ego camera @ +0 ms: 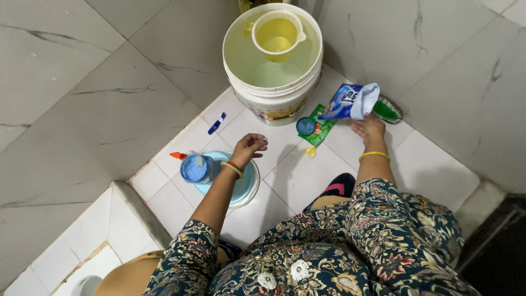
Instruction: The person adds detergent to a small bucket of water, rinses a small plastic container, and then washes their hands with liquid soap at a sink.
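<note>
right hand (368, 129) grips blue/white pouch (350, 102) above floor tiles, beside white bucket (274, 93). left hand (249, 147) loosely curled, empty, over blue tub (244, 186). green flat pack (320, 125) w/ blue round lid lies btwn.

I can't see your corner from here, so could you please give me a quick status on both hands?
Left hand empty, fingers curled above the blue bowl. Right hand gripping the blue-and-white pouch. Green scrub brush just behind the pouch.

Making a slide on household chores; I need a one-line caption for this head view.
Right hand grips a blue-and-white pouch beside a white plastic bucket; left hand hovers empty.
</note>
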